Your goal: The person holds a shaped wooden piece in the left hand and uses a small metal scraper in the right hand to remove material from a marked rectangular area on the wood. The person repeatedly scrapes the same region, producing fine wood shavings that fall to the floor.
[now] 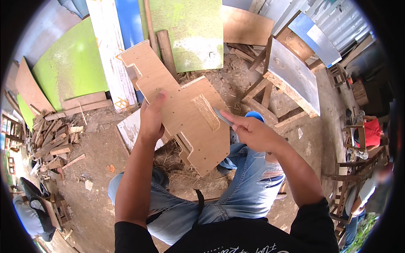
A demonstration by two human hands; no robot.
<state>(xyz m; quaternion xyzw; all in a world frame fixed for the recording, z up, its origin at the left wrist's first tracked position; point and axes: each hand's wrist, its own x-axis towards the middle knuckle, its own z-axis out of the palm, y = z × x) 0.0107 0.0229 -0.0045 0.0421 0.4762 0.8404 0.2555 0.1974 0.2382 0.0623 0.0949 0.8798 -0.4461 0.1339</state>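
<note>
A brown plywood piece (pixel 179 107) with a stepped, notched outline and small dark fastener dots is tilted above my knees. It looks layered, with a second notched edge beneath. My left hand (pixel 152 119) grips its left edge, thumb on top and fingers hidden underneath. Near the panel's middle lies a long, pale, rough-surfaced strip (pixel 206 112), which may be a slot or recess. My right hand (pixel 255 131) holds a flat grey metal blade (pixel 222 117), its tip at the right side of that strip. The blade's handle, if any, is hidden in my fist.
A worn wooden bench (pixel 295 71) stands ahead right. Green boards (pixel 185 33) and a white plank (pixel 107 46) lean ahead. Scrap wood (pixel 52 141) is heaped at left. A blue round object (pixel 255 116) sits behind my right hand. Other people (pixel 358 196) are at far right.
</note>
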